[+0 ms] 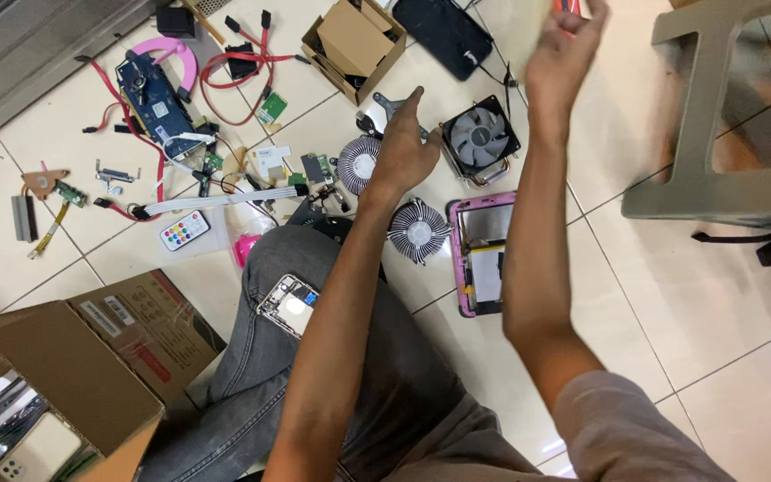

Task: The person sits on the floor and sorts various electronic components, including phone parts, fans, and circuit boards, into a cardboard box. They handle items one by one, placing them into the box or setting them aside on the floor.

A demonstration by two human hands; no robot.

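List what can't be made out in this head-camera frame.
- Red item in the right hand: cut off by the top edge and motion-blurred; its kind is unclear.
- Left hand: covers part of a small white part on the floor.
- Opened phone on the knee: forearm hides its right side.

A cream tiled floor (698,295) carries a scatter of electronics. Near the middle lie two round heatsinks (418,231), a black cooler fan (480,136) and a pink-cased tablet (482,254), opened. A small open box (355,42) and a dark phone (442,34) lie at the top. To the left are a blue circuit board (154,99), red cables (234,62), a white ribbon cable (220,201) and a small remote (184,230). A large cardboard box (91,357) sits bottom left, a grey stool (725,107) top right.
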